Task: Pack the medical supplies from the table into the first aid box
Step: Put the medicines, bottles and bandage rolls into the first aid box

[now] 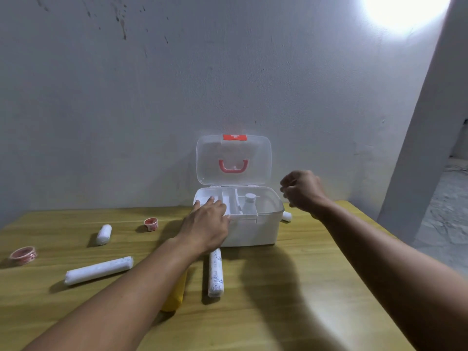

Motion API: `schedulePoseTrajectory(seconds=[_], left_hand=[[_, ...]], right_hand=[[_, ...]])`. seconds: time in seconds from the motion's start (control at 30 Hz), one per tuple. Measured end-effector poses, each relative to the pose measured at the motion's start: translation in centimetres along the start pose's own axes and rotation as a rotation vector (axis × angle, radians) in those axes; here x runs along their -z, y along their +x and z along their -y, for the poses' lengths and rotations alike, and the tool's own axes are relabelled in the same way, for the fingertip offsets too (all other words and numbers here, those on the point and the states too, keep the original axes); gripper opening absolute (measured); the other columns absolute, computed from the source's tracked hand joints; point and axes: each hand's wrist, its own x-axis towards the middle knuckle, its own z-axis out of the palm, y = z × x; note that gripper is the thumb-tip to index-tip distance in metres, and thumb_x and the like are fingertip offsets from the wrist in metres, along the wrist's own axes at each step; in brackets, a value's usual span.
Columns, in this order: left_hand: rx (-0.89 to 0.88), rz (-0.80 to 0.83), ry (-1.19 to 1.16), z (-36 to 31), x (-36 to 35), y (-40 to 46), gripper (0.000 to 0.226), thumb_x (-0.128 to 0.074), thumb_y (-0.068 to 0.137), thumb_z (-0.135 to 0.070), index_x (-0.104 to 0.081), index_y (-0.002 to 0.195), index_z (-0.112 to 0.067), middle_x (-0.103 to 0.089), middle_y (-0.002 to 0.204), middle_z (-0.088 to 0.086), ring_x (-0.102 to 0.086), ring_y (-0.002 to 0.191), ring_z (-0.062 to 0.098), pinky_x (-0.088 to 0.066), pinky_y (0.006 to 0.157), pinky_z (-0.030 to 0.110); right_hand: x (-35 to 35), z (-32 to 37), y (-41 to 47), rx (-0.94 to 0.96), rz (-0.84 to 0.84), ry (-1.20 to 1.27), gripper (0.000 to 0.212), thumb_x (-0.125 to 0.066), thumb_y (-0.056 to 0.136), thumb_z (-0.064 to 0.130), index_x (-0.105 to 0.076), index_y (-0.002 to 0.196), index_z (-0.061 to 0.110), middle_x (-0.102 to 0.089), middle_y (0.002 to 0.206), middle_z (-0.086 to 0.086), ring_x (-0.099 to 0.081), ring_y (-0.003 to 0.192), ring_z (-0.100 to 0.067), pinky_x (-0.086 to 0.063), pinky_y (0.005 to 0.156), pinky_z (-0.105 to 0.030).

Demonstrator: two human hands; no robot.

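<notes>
From the head camera, a white first aid box [249, 231] stands at the back of the wooden bench [304, 300], against the wall, with its clear lid [234, 160] swung up and leaning back; the lid carries one red handle [233, 166] and one red latch [234, 137]. Inside the box sits a divided tray [229, 203], and one white-capped bottle [249, 205] stands upright in the right part. The left hand [206, 228] lies with its fingers spread loosely over the front left rim of the box, fingertips inside the left compartment, holding nothing that can be seen. The right hand [302, 191] hovers above the right end of the box, fingers curled in toward the thumb; whether it pinches anything cannot be told. On the bench lie two long white wrapped rolls, one [98, 270] to the left and one [215, 272] just in front of the box, plus two short white rolls, one [103, 234] at left and one [287, 216] showing from behind the box's right side. There are two small red round items: a tape roll [23, 255] at far left and a little cup [151, 223] nearer the box. One yellow object [174, 295] lies partly hidden beneath the left forearm.
</notes>
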Motion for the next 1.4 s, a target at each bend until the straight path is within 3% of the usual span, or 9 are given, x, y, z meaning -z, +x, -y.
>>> schedulePoseTrajectory(seconds=[0.17, 0.33, 0.43, 0.53, 0.7, 0.9, 1.07, 1.23, 1.4], left_hand=[[0.071, 0.015, 0.051, 0.3, 0.6, -0.1, 0.027, -0.034, 0.099, -0.029, -0.055, 0.104, -0.013, -0.057, 0.123, 0.006, -0.044, 0.124, 0.030, -0.034, 0.102, 0.041], [0.089, 0.030, 0.046, 0.8, 0.5, 0.2, 0.023, -0.036, 0.098, -0.031, -0.052, 0.092, -0.015, -0.052, 0.128, 0.013, -0.045, 0.123, 0.036, -0.041, 0.097, 0.047], [0.076, 0.006, 0.018, 1.3, 0.6, 0.0, 0.028, -0.038, 0.097, -0.032, -0.058, 0.107, -0.015, -0.049, 0.139, 0.013, -0.043, 0.130, 0.035, -0.039, 0.104, 0.048], [0.080, -0.021, 0.014, 1.5, 0.7, -0.5, 0.032, -0.039, 0.098, -0.033, -0.058, 0.119, -0.017, -0.051, 0.136, 0.011, -0.047, 0.126, 0.035, -0.042, 0.100, 0.047], [0.069, -0.003, 0.021, 1.4, 1.1, -1.1, 0.036, -0.039, 0.098, -0.030, -0.054, 0.125, -0.010, -0.049, 0.141, 0.013, -0.042, 0.133, 0.033, -0.038, 0.105, 0.046], [0.038, -0.024, -0.001, 1.5, 1.1, -1.6, 0.039, -0.038, 0.099, -0.025, -0.051, 0.130, -0.006, -0.045, 0.146, 0.011, -0.030, 0.143, 0.025, -0.022, 0.116, 0.041], [-0.006, -0.056, -0.023, 1.0, 0.5, -0.9, 0.031, -0.034, 0.100, -0.027, -0.056, 0.105, -0.006, -0.053, 0.130, 0.009, -0.028, 0.142, 0.023, -0.019, 0.117, 0.041], [-0.022, -0.034, -0.014, -0.3, 0.1, 0.5, 0.033, -0.033, 0.100, -0.026, -0.055, 0.110, -0.004, -0.051, 0.136, 0.011, -0.028, 0.142, 0.023, -0.016, 0.116, 0.038], [0.018, -0.047, -0.097, 0.0, 0.2, 1.2, 0.028, -0.035, 0.097, -0.030, -0.051, 0.083, -0.011, -0.057, 0.114, 0.016, -0.046, 0.126, 0.034, -0.040, 0.096, 0.044]], right_hand=[[-0.1, -2.3, -1.9, -0.170, 0.218, -0.003, 0.019, -0.054, 0.087, -0.002, -0.064, 0.103, 0.002, -0.068, 0.096, -0.020, -0.070, 0.076, -0.029, -0.061, 0.059, -0.042], [-1.0, -2.5, -5.2, -0.127, 0.220, -0.246, 0.014, -0.056, 0.075, 0.004, -0.070, 0.074, 0.002, -0.072, 0.071, -0.016, -0.071, 0.060, -0.030, -0.061, 0.056, -0.046], [-2.3, -0.9, -8.0, -0.018, 0.325, -0.309, 0.011, -0.060, 0.074, 0.007, -0.070, 0.071, 0.002, -0.072, 0.068, -0.015, -0.070, 0.055, -0.030, -0.060, 0.053, -0.045], [-4.3, 1.6, -10.8, 0.114, 0.438, -0.223, 0.011, -0.062, 0.079, 0.012, -0.071, 0.078, 0.006, -0.074, 0.077, -0.018, -0.069, 0.063, -0.033, -0.060, 0.055, -0.042], [-8.5, 3.6, -13.0, 0.372, 0.589, -0.380, 0.035, -0.044, 0.093, 0.039, -0.059, 0.121, 0.024, -0.064, 0.121, -0.010, -0.058, 0.106, -0.031, -0.050, 0.088, -0.040], [-6.9, 1.9, -12.6, 0.322, 0.419, -0.610, 0.017, -0.060, 0.087, 0.029, -0.065, 0.091, 0.014, -0.059, 0.081, -0.006, -0.056, 0.074, -0.027, -0.040, 0.059, -0.028], [-2.4, -0.4, -9.7, 0.174, 0.446, -0.737, 0.027, -0.064, 0.081, 0.033, -0.062, 0.101, 0.015, -0.068, 0.098, -0.005, -0.060, 0.075, -0.024, -0.053, 0.067, -0.033], [-0.7, -2.9, -7.6, 0.134, 0.367, -0.739, 0.032, -0.063, 0.080, 0.042, -0.068, 0.092, 0.013, -0.071, 0.088, -0.006, -0.065, 0.077, -0.026, -0.057, 0.068, -0.036], [-1.7, -2.8, -8.7, 0.191, 0.306, -0.770, 0.026, -0.059, 0.083, 0.033, -0.061, 0.100, 0.014, -0.067, 0.098, -0.007, -0.061, 0.091, -0.031, -0.049, 0.066, -0.034]])
